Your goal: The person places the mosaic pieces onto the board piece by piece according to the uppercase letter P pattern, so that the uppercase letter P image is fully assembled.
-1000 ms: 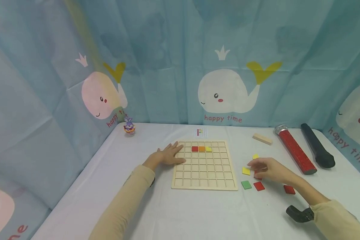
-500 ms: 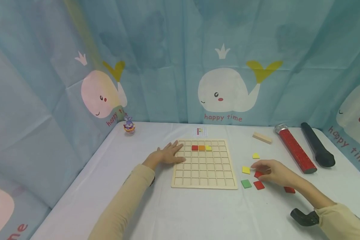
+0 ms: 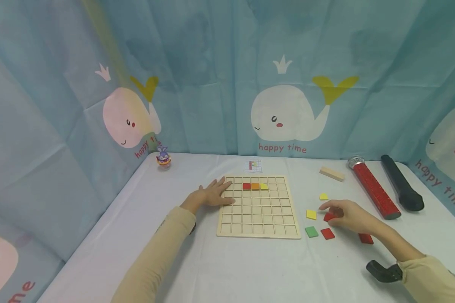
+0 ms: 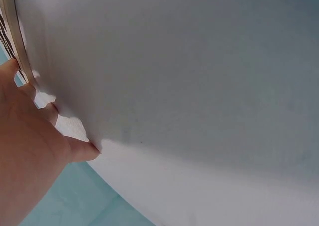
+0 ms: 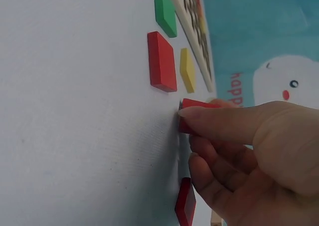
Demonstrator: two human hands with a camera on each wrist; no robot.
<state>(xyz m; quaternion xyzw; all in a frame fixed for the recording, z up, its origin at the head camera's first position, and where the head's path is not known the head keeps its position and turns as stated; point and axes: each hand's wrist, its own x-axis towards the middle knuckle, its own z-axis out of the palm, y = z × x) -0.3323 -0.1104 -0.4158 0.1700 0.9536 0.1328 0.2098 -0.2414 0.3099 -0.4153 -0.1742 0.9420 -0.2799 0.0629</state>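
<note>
My left hand, fingers spread, rests at the left edge of a wooden grid board. In the board's upper rows sit a red tile, an orange tile and a yellow tile, side by side. To the right of the board, my right hand pinches a loose red tile between thumb and fingers. The right wrist view shows that tile tilted up on the cloth, its far part hidden by the thumb. Close by lie another red tile, a green tile and a yellow tile.
A further yellow tile lies behind the right hand, and a red tile under its wrist. Farther back are a wooden block, a red microphone and a black microphone. A small grid card lies behind the board.
The right hand has moved slightly right and its thumb and fingers have closed on the red tile, which has shifted a little. The left hand stays in place on the board.
</note>
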